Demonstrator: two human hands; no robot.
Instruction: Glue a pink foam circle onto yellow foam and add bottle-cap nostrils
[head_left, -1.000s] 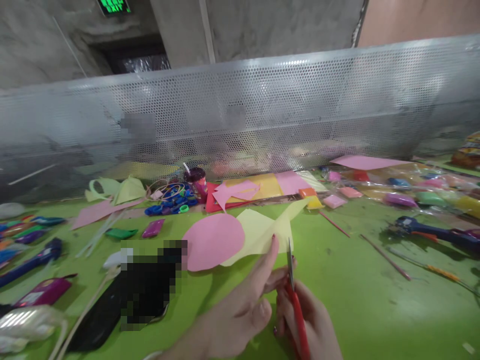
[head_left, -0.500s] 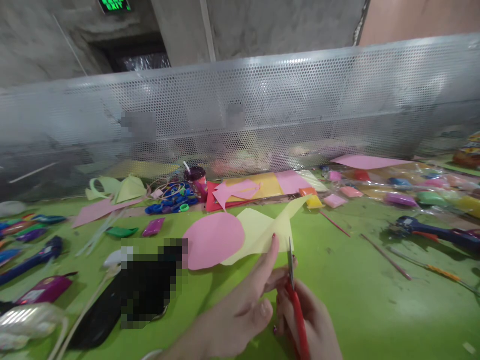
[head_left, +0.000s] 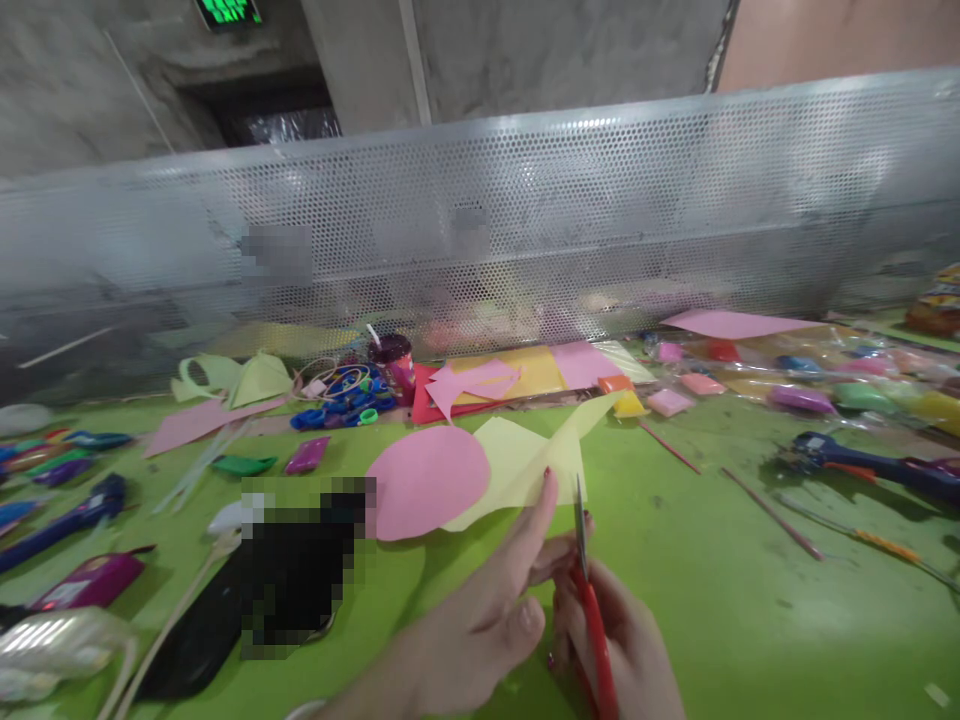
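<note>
Held close to the near edge of the yellow sheet (head_left: 506, 460): scissors (head_left: 594, 612), in the right hand (head_left: 626, 625), with fingers wrapped around the red handle. Long axis running away from the body, toward the sheet; blades seemingly together, tip next to the near right corner. Above the sheet or in contact with it: cannot tell from this angle. As for the sheet, forward of the fingers, spread from near left to far right, with far right corner curled upward.

Nearer to the sheet, the left hand (head_left: 472, 635): index finger stretched out, its tip over the near edge, thumb well apart, other fingers bent toward the right hand. Pressing or only hovering: not clear.

Left of the sheet and overlapping it, a pink disc (head_left: 427, 485). Farther left and nearer, a black object (head_left: 191, 640), partly pixelated. Beyond the sheet, to the left, a cup (head_left: 395, 365); just past its raised corner, a yellow packet (head_left: 628, 405). Right of the sheet, on the green desk (head_left: 735, 620), a thin stick (head_left: 772, 513) and, farther, a blue tool (head_left: 862, 460).
</note>
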